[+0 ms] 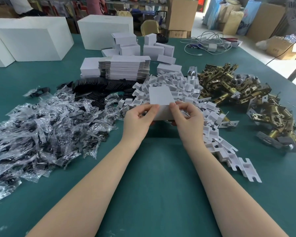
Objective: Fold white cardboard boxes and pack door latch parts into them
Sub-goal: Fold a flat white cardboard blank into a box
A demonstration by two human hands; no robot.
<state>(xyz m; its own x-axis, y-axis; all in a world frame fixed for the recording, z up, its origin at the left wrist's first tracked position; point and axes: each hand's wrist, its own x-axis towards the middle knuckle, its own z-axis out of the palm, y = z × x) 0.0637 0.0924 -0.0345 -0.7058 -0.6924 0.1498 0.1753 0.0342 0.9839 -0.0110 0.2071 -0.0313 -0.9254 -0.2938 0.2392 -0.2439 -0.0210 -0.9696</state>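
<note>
Between both hands (140,115) (186,117), a white box (161,100), grip at near edge.

Green table (161,168): bagged screws (41,130), flat box blanks (125,67), white inserts (186,86), brass latches (237,86), cables (210,41)

Packing workshop: green table (152,168), brass latch heap (237,93), stacked cartons (181,14).
</note>
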